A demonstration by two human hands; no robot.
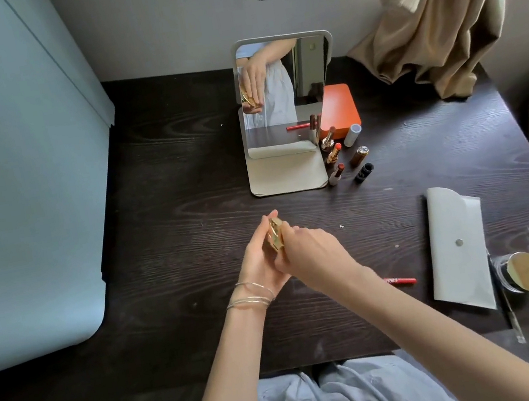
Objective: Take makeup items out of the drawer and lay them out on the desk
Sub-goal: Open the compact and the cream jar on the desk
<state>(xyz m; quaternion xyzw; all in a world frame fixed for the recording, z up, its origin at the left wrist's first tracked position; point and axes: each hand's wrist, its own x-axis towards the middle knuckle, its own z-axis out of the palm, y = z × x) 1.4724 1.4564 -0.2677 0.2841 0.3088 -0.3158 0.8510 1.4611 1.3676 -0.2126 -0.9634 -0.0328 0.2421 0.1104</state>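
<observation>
Gold lipstick case sits between my two hands, raised a little above the desk, its long axis running nearly upright and tipped slightly away from me. My left hand cups it from the left with fingers curled round its side, one fingertip showing past the top end. My right hand comes across from the right and closes its fingers round the lower part of the case, so both hands are wrapped on it at once and neither is nearer than the other. Whether I am pulling a cap off or only turning the case, I cannot tell.

Ahead of my hands and a little to the right stands the mirror, and just right of its base the row of lipsticks already laid out, three with their colour exposed, with their caps beside them. I judge the case goes there next, so the move is forward and rightward, away from me, with the right hand better placed to carry it. Behind that row lies an orange box.

Under my right forearm, toward me, a red lip pencil lies flat; its white lettering is partly hidden and too small to read. Further right are a white pouch with a snap and a gold-lidded jar. No brand is legible on anything
</observation>
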